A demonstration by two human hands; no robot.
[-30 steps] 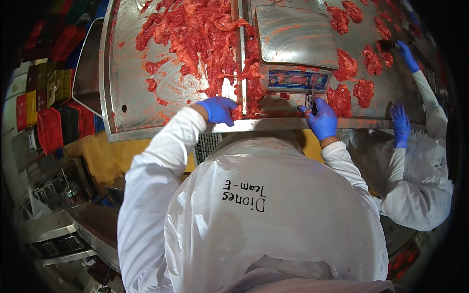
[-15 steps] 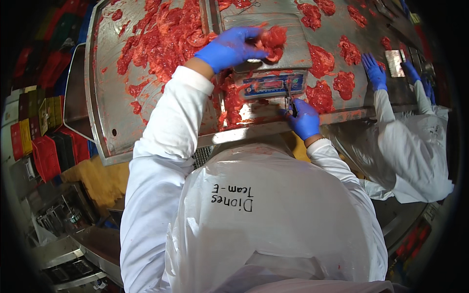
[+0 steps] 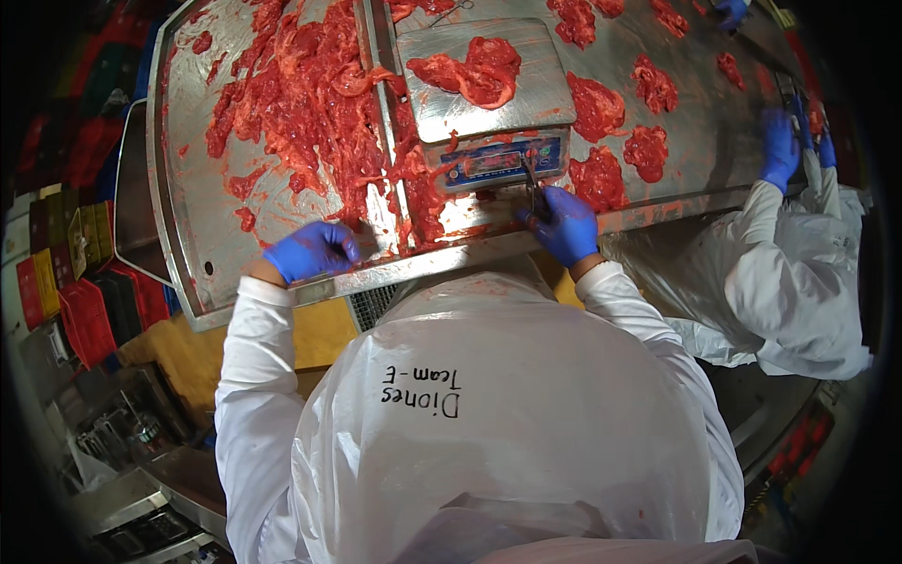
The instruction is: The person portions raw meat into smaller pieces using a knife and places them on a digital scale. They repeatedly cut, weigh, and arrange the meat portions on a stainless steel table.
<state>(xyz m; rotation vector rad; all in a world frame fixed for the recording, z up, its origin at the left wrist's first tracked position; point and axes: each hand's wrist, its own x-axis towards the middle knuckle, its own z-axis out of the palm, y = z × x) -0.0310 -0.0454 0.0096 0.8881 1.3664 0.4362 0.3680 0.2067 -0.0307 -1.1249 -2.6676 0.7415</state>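
My left hand (image 3: 313, 252), in a blue glove, is over the near edge of the steel tray (image 3: 282, 297). Its fingers are loosely bent, with a gap at the thumb and nothing visible in them. My right hand (image 3: 567, 226), also gloved in blue, is closed around what look like scissors (image 3: 531, 177). Their metal end points away from me, in front of the scale's display (image 3: 493, 162). A piece of red raw meat (image 3: 484, 75) lies on the steel weighing plate (image 3: 432, 117), touched by neither hand.
A large heap of meat (image 3: 301, 94) spreads over the tray at left. Several separate pieces (image 3: 597, 180) lie on the steel table right of the scale. A co-worker's gloved hand (image 3: 778, 148) is at the far right. Red and black crates (image 3: 86, 324) stand at left.
My left hand has let go of the meat, which now lies on the weighing plate, and has moved left and nearer to me. My right hand still grips the tool.
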